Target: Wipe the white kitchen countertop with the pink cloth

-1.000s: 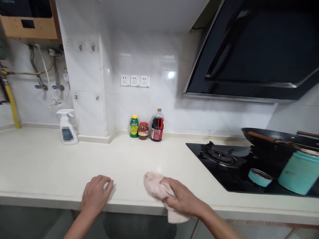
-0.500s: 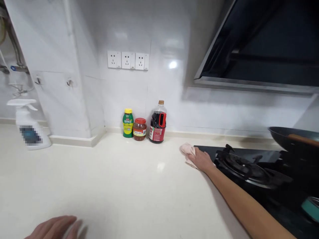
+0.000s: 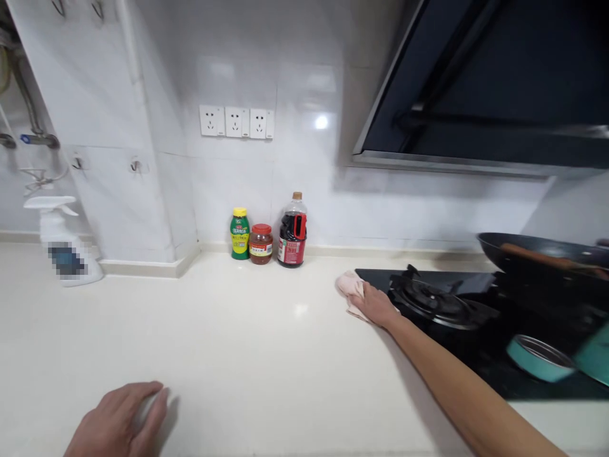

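My right hand [image 3: 377,306] presses a pale pink cloth [image 3: 351,287] onto the white countertop [image 3: 238,355], at the left edge of the black gas stove [image 3: 375,277]. The fingers are wrapped over the cloth, and part of it shows beyond them. At the lower left, my left hand [image 3: 117,422] rests on or just over the counter with nothing in it, its thumb apart from the curved fingers. Against the back wall stand a green bottle with a yellow cap [image 3: 240,235], a red-lidded jar [image 3: 261,245] and a large bottle of dark sauce [image 3: 292,231].
A white spray bottle [image 3: 69,247] stands at the left by the wall's corner. On the stove are a burner [image 3: 432,301], a dark wok [image 3: 495,254] with a wooden utensil and a teal round container [image 3: 540,362]. The range hood [image 3: 476,95] overhangs the right side.
The view has shifted, showing more of the stove and the teal container. My left hand has come further into view. My right hand stays on the cloth near the stove's edge.
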Action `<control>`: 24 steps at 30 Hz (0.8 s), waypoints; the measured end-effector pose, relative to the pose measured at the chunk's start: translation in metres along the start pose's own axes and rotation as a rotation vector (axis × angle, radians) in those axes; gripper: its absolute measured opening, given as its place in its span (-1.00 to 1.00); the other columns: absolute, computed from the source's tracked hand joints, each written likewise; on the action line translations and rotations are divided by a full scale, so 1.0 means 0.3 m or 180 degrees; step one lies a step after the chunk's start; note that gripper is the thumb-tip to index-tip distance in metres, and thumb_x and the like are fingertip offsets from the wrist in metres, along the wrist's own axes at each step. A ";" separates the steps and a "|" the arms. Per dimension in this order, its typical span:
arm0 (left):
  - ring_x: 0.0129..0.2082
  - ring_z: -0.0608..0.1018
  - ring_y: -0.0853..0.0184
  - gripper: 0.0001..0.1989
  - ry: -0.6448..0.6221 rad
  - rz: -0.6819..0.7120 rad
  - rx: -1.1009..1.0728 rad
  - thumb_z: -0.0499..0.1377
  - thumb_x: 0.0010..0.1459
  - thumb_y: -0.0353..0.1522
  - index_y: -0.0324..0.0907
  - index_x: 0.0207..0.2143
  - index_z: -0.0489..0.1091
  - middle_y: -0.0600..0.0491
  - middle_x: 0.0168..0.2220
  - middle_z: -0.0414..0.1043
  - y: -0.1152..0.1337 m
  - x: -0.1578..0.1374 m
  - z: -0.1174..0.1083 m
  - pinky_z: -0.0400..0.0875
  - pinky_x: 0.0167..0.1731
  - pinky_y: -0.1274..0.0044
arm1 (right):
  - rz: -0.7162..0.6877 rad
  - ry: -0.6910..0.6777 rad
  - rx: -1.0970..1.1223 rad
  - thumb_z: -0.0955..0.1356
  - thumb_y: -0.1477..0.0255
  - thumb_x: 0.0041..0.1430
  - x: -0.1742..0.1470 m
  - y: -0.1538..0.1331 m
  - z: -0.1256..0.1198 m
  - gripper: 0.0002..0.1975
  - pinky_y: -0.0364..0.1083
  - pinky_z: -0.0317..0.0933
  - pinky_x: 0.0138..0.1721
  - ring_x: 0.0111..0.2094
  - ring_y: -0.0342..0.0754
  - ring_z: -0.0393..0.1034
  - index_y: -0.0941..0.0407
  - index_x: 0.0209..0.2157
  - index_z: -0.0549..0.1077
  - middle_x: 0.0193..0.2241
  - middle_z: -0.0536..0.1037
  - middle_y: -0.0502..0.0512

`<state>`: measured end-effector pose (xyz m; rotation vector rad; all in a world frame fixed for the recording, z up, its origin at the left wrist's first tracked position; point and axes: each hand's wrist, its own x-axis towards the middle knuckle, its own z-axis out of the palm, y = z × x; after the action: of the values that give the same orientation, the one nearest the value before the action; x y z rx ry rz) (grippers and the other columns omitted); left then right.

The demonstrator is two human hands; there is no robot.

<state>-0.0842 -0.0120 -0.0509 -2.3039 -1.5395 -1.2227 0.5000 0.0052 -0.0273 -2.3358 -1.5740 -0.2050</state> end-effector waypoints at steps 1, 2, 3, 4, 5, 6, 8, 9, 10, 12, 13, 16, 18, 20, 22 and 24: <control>-0.20 0.60 0.10 -0.71 -0.0001 -0.0006 -0.0007 0.04 0.18 -0.07 0.05 -0.34 0.49 0.06 -0.26 0.62 0.010 0.007 -0.007 0.47 -0.16 0.23 | -0.0043 -0.0006 0.0018 0.23 0.21 0.35 -0.070 0.008 -0.018 -0.51 0.06 0.12 0.08 0.07 0.25 0.32 0.31 0.12 0.28 0.02 0.43 0.43; -0.20 0.60 0.09 -0.70 -0.0026 -0.0010 0.0000 0.04 0.17 -0.07 0.02 -0.35 0.49 0.04 -0.27 0.62 0.019 0.012 -0.015 0.46 -0.15 0.23 | -0.0083 -0.0010 0.0044 0.23 0.20 0.34 -0.146 0.018 -0.037 -0.50 0.06 0.11 0.10 0.07 0.24 0.31 0.30 0.13 0.27 0.02 0.43 0.41; -0.19 0.60 0.09 -0.69 -0.0069 -0.0013 0.0022 0.03 0.16 -0.07 0.00 -0.36 0.49 0.03 -0.26 0.62 0.027 0.017 -0.021 0.44 -0.15 0.24 | -0.0119 -0.0011 0.0076 0.22 0.19 0.34 -0.228 0.029 -0.057 -0.48 0.06 0.09 0.12 0.08 0.23 0.30 0.29 0.14 0.27 0.03 0.42 0.39; -0.17 0.59 0.08 -0.67 -0.0128 -0.0010 0.0046 0.03 0.16 -0.07 -0.02 -0.35 0.49 0.02 -0.25 0.62 0.033 0.020 -0.027 0.43 -0.13 0.25 | -0.0148 -0.0009 0.0111 0.21 0.18 0.33 -0.314 0.040 -0.078 -0.47 0.06 0.08 0.14 0.09 0.22 0.28 0.27 0.15 0.26 0.05 0.41 0.38; -0.15 0.59 0.08 -0.66 -0.0189 -0.0007 0.0070 0.02 0.16 -0.07 -0.04 -0.34 0.49 0.01 -0.24 0.62 0.038 0.021 -0.032 0.41 -0.12 0.25 | -0.0166 0.0002 0.0142 0.20 0.17 0.32 -0.402 0.051 -0.099 -0.46 0.06 0.08 0.15 0.11 0.22 0.26 0.25 0.16 0.26 0.07 0.40 0.35; -0.14 0.58 0.08 -0.65 -0.0243 -0.0001 0.0096 0.02 0.16 -0.07 -0.06 -0.33 0.49 0.00 -0.23 0.61 0.042 0.023 -0.037 0.40 -0.11 0.26 | -0.0183 0.0012 0.0187 0.20 0.16 0.30 -0.489 0.060 -0.120 -0.46 0.06 0.09 0.14 0.12 0.21 0.25 0.22 0.17 0.25 0.09 0.39 0.33; -0.12 0.57 0.09 -0.62 -0.0312 0.0012 0.0150 -0.01 0.17 -0.08 -0.08 -0.31 0.50 -0.01 -0.21 0.61 0.049 0.023 -0.044 0.38 -0.10 0.28 | -0.0196 0.0026 0.0346 0.20 0.16 0.25 -0.653 0.074 -0.161 -0.49 0.05 0.16 0.06 0.07 0.20 0.29 0.15 0.13 0.27 0.06 0.41 0.26; -0.12 0.56 0.09 -0.61 -0.0335 0.0021 0.0178 -0.02 0.18 -0.08 -0.08 -0.31 0.50 -0.01 -0.21 0.60 0.052 0.024 -0.048 0.37 -0.10 0.29 | -0.0170 0.0053 0.0445 0.20 0.17 0.22 -0.727 0.078 -0.179 -0.51 0.05 0.18 0.01 0.01 0.20 0.32 0.11 0.10 0.29 0.01 0.44 0.23; -0.11 0.56 0.09 -0.60 -0.0346 0.0030 0.0207 -0.03 0.18 -0.09 -0.09 -0.30 0.50 -0.01 -0.20 0.60 0.054 0.024 -0.051 0.37 -0.10 0.30 | -0.0113 0.0113 0.0545 0.20 0.17 0.20 -0.793 0.080 -0.195 -0.54 0.06 0.19 -0.03 -0.05 0.19 0.35 0.09 0.06 0.31 -0.06 0.47 0.20; -0.10 0.56 0.09 -0.59 -0.0352 0.0051 0.0257 -0.05 0.19 -0.09 -0.10 -0.30 0.51 -0.02 -0.19 0.60 0.059 0.026 -0.056 0.36 -0.10 0.30 | 0.0068 0.0325 0.0707 0.21 0.16 0.14 -0.905 0.079 -0.219 -0.55 0.08 0.19 -0.06 -0.12 0.21 0.37 0.07 0.00 0.33 -0.14 0.49 0.17; -0.10 0.56 0.08 -0.58 -0.0357 0.0055 0.0272 -0.06 0.20 -0.10 -0.10 -0.30 0.51 -0.02 -0.19 0.60 0.061 0.027 -0.059 0.36 -0.10 0.30 | 0.0180 0.0464 0.0768 0.22 0.15 0.10 -0.952 0.078 -0.227 -0.53 0.09 0.18 -0.06 -0.12 0.22 0.37 0.06 -0.01 0.34 -0.14 0.49 0.17; -0.10 0.55 0.07 -0.58 -0.0395 0.0054 0.0273 -0.07 0.20 -0.11 -0.10 -0.30 0.52 -0.02 -0.18 0.60 0.063 0.031 -0.064 0.36 -0.11 0.30 | 0.0521 0.0630 0.1161 0.27 0.11 -0.04 -1.072 0.083 -0.244 -0.45 0.10 0.24 -0.09 -0.10 0.25 0.39 0.04 0.00 0.34 -0.11 0.51 0.14; -0.08 0.55 0.07 -0.58 -0.0425 0.0062 0.0262 -0.06 0.19 -0.10 -0.09 -0.30 0.52 -0.03 -0.17 0.60 0.062 0.034 -0.065 0.37 -0.11 0.30 | 0.0795 0.0566 0.1598 0.29 0.09 -0.03 -1.139 0.099 -0.261 -0.44 0.07 0.30 -0.13 -0.10 0.23 0.41 0.01 0.02 0.33 -0.12 0.53 0.10; -0.08 0.54 0.04 -0.57 -0.0444 0.0072 0.0268 -0.07 0.20 -0.10 -0.11 -0.30 0.53 -0.05 -0.17 0.60 0.063 0.037 -0.063 0.37 -0.11 0.28 | 0.1061 0.0656 0.1889 0.31 0.04 0.01 -1.193 0.132 -0.290 -0.43 0.05 0.33 -0.15 -0.08 0.23 0.43 -0.01 0.04 0.32 -0.12 0.54 0.09; -0.08 0.54 0.02 -0.55 -0.0471 0.0076 0.0279 -0.08 0.20 -0.10 -0.13 -0.29 0.52 -0.08 -0.17 0.59 0.065 0.039 -0.061 0.37 -0.11 0.25 | 0.1326 0.0971 0.1810 0.33 0.00 0.00 -1.222 0.185 -0.331 -0.39 0.07 0.34 -0.17 -0.08 0.26 0.43 -0.01 0.05 0.32 -0.12 0.55 0.12; -0.10 0.53 0.02 -0.55 -0.0464 0.0054 0.0312 -0.09 0.21 -0.11 -0.14 -0.28 0.52 -0.09 -0.18 0.59 0.068 0.041 -0.057 0.37 -0.12 0.24 | 0.1583 0.1268 0.1484 0.33 -0.03 -0.03 -1.217 0.255 -0.373 -0.36 0.11 0.34 -0.21 -0.13 0.31 0.45 0.02 0.04 0.34 -0.17 0.55 0.17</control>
<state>-0.0752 -0.0215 -0.0246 -2.3836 -1.5832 -0.9712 0.4367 -0.3789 -0.0420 -2.0653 -0.7295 -0.1515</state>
